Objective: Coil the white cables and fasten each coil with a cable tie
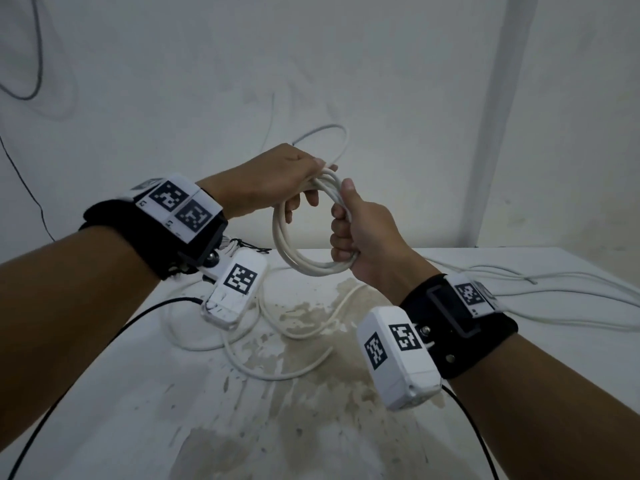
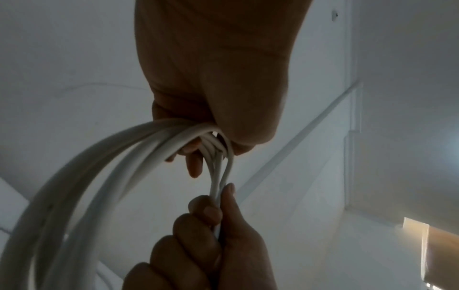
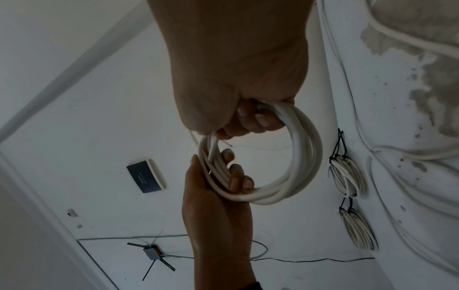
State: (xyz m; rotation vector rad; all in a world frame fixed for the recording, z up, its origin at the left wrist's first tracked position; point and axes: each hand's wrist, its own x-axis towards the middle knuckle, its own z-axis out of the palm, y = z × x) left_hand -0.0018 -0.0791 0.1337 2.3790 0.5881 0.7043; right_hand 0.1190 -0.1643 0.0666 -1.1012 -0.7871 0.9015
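A coil of white cable [image 1: 304, 263] hangs in the air above the table between my two hands. My left hand [image 1: 298, 188] grips the coil's top left, its fingers curled through the loops. On the right side my right hand [image 1: 346, 230] holds the strands in a fist, thumb up. A free length of the cable [image 1: 334, 133] arcs up behind the left hand. In the left wrist view the strands [image 2: 99, 166] run from the left hand [image 2: 196, 157] down into the right hand [image 2: 211, 225]. The right wrist view shows the whole coil [image 3: 306, 149], the right hand [image 3: 250, 117] and the left hand [image 3: 231, 174].
Loose white cables [image 1: 287, 341] sprawl over the stained white table [image 1: 121, 427], and more cables [image 1: 554, 289] trail off to the right. Two coils [image 3: 347, 176] [image 3: 360, 229] bound with black ties lie at the table's back. A black wire [image 1: 104, 344] runs under my left arm.
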